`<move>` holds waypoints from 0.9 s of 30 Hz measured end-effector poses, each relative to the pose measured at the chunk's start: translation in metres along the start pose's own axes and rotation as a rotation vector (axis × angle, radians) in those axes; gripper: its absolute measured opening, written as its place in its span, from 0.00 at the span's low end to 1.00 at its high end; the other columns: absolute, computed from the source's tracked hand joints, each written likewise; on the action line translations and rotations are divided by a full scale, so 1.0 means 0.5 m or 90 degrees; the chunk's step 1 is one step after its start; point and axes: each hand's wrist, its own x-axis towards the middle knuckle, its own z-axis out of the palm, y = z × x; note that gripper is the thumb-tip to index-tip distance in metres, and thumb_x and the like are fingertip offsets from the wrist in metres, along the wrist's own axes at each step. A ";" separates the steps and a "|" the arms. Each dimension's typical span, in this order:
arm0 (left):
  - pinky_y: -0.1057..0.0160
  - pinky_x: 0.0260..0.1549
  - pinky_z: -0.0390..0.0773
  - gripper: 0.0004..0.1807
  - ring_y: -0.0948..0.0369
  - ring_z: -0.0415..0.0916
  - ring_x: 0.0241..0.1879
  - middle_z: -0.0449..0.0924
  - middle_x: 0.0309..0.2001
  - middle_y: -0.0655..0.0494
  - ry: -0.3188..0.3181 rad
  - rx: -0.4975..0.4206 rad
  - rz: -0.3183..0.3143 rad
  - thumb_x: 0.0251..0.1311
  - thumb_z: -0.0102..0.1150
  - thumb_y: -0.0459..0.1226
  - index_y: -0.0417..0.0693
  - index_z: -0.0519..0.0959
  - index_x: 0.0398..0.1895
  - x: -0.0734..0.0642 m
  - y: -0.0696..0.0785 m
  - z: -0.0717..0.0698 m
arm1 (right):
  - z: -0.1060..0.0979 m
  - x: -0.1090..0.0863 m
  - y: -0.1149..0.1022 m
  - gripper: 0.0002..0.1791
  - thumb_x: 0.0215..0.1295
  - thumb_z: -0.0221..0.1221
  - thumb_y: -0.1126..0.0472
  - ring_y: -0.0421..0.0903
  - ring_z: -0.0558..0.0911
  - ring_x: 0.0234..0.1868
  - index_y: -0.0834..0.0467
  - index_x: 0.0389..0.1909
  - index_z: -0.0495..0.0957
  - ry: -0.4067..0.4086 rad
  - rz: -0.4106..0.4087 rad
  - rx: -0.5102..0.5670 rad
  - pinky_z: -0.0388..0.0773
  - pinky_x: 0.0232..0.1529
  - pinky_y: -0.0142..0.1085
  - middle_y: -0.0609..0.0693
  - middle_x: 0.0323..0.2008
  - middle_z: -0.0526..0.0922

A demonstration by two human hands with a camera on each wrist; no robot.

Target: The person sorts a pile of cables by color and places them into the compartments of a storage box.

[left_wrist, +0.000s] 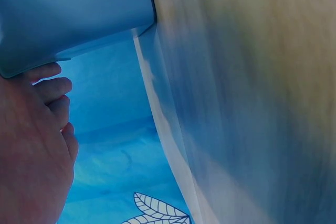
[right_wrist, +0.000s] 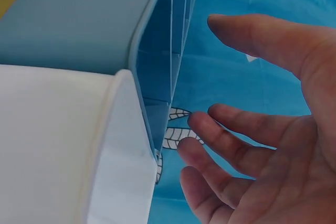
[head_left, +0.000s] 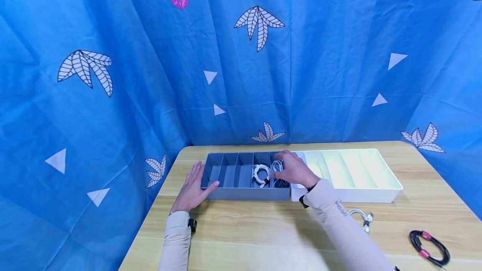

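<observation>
A grey-blue divided box [head_left: 248, 194] stands at the back of the table. My left hand [head_left: 193, 189] rests against its left end, thumb at the front corner and fingers along the side. Over the rightmost compartment is my right hand [head_left: 295, 170]. The right wrist view shows that hand's fingers [right_wrist: 226, 140] and thumb spread apart with nothing between them. Below it in that compartment lies a coiled pale cable [head_left: 278, 167], partly hidden by the hand. One compartment to the left holds a coiled white cable [head_left: 257, 173] with a dark tie.
Adjoining the grey-blue box on the right is a white divided box [head_left: 350, 195]. On the table in front of it lies a white cable [head_left: 366, 217], partly behind the right sleeve. A black cable with pink ties [head_left: 440, 258] lies farther right. A blue curtain [head_left: 241, 74] hangs behind.
</observation>
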 end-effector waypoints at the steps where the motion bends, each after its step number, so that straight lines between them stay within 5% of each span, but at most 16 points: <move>1: 0.40 0.83 0.41 0.59 0.48 0.33 0.86 0.35 0.86 0.49 0.001 -0.001 -0.001 0.65 0.46 0.73 0.44 0.44 0.85 0.000 0.000 0.000 | -0.001 -0.002 0.000 0.38 0.57 0.75 0.54 0.64 0.79 0.62 0.68 0.65 0.76 0.001 -0.001 0.000 0.77 0.63 0.60 0.64 0.62 0.79; 27: 0.39 0.83 0.42 0.58 0.46 0.34 0.86 0.36 0.86 0.48 0.005 -0.005 0.008 0.66 0.47 0.72 0.44 0.43 0.85 -0.004 -0.001 -0.004 | -0.047 -0.067 0.023 0.34 0.59 0.74 0.56 0.64 0.79 0.56 0.71 0.62 0.77 0.059 0.010 0.000 0.79 0.58 0.59 0.65 0.57 0.81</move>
